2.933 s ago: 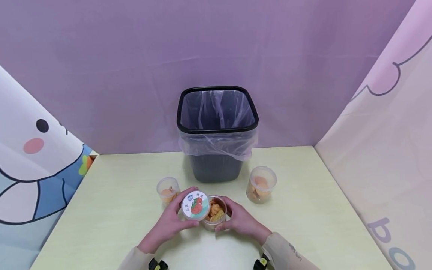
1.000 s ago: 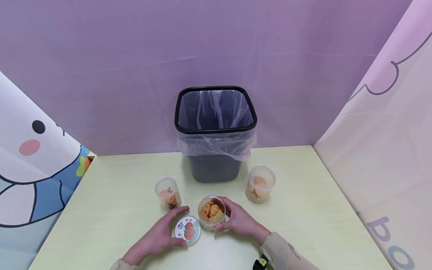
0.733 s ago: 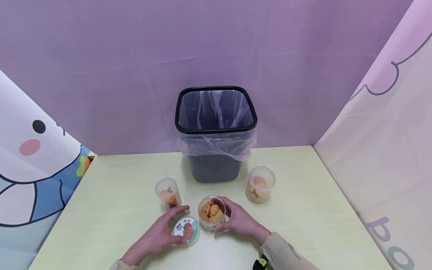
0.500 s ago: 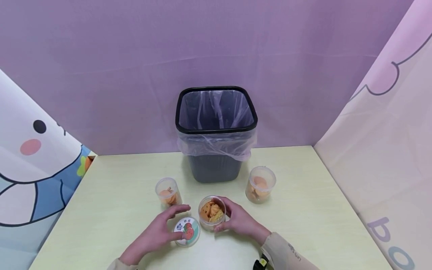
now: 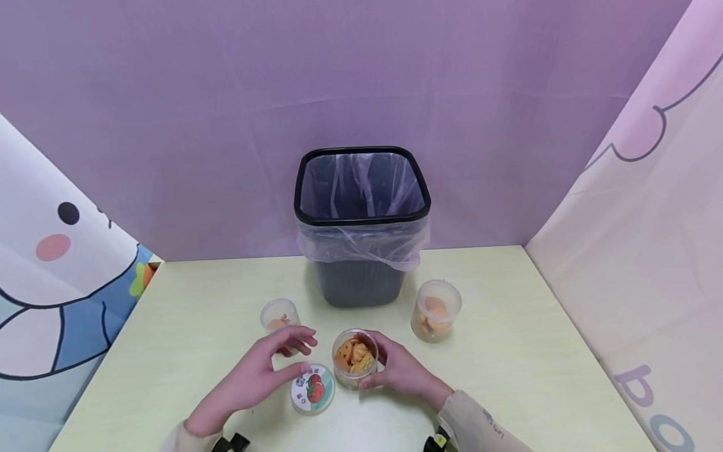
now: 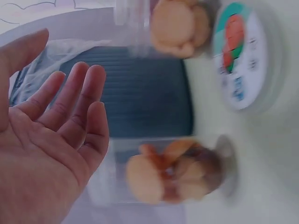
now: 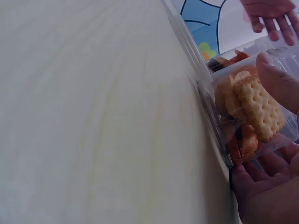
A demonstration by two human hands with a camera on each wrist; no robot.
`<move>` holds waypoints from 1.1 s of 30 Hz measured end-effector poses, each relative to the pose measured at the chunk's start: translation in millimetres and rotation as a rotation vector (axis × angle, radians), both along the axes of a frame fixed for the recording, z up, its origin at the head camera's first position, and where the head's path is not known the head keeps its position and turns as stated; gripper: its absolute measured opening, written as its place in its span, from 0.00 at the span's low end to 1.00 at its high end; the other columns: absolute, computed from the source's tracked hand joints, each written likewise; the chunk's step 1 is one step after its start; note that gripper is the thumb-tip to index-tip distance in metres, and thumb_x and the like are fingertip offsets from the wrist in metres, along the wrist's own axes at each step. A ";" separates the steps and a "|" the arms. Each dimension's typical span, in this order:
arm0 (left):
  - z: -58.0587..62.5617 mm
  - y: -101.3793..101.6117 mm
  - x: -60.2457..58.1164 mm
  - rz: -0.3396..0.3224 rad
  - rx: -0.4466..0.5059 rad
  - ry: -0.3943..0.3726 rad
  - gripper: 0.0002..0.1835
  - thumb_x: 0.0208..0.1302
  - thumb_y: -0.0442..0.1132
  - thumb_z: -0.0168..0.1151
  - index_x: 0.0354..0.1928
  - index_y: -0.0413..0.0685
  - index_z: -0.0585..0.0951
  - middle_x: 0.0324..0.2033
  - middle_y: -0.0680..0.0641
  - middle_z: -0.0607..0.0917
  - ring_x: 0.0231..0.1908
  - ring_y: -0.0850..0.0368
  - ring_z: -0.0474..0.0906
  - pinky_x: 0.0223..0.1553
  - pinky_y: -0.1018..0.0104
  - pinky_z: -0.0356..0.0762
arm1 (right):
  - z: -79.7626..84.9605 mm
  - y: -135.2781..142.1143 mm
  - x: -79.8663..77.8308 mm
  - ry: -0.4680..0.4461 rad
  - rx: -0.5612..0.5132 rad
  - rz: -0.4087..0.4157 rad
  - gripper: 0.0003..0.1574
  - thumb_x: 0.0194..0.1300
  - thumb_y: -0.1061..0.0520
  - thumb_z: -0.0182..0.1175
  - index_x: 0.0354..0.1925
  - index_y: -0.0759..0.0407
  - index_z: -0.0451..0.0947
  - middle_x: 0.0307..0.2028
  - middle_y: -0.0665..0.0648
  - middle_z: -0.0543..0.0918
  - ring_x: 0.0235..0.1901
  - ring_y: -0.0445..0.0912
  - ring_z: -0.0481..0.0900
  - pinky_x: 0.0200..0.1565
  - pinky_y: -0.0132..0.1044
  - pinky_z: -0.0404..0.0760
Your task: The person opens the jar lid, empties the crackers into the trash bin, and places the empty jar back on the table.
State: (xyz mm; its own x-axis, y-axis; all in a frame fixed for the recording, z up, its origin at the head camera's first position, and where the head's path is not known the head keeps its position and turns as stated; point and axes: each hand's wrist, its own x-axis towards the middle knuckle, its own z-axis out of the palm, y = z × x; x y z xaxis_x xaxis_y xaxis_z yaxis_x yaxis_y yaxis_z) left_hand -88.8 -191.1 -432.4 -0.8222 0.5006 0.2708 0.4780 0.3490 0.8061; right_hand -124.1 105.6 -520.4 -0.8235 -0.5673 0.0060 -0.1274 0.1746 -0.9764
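**Right hand (image 5: 403, 370) on clear biscuit jar (image 5: 349, 380); left hand (image 5: 251, 376) loose beside round printed lid (image 5: 312, 389)**

Head view: biscuit jar upright on the pale desk (image 5: 491, 351), top uncovered, biscuits showing inside. Right hand grips it from the right, thumb at the near side. Printed lid, red fruit on a white and green label, lies face up just to the jar's left. Left hand holds nothing; fingers relaxed and well parted from the thumb, whose tip overlaps the lid's edge from up here. Left-hand jar (image 5: 277, 309) partly hidden behind that hand; right-hand jar (image 5: 436, 307) near the grey bin (image 5: 361, 282). Bin carries a translucent liner (image 5: 367, 235) over its rim, purple backdrop (image 5: 226, 125) behind.

Left wrist view, turned sideways: palm and loosely bent fingers, clear of the lid. Lid rests on the desk; two jars blurred against the bin.

Right wrist view: thumb and fingers hold opposite sides of the biscuit jar. Rectangular dimpled biscuit (image 7: 261, 109) behind its clear wall. Left hand at the upper corner, fingers apart.
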 end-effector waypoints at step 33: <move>111.3 15.1 -77.8 0.327 -0.259 0.369 0.41 0.68 0.43 0.64 0.77 0.49 0.55 0.43 0.54 0.86 0.38 0.58 0.83 0.32 0.60 0.76 | 1.8 -0.6 2.3 -0.028 0.004 -0.009 0.56 0.47 0.59 0.79 0.71 0.50 0.65 0.66 0.49 0.72 0.68 0.48 0.67 0.68 0.36 0.61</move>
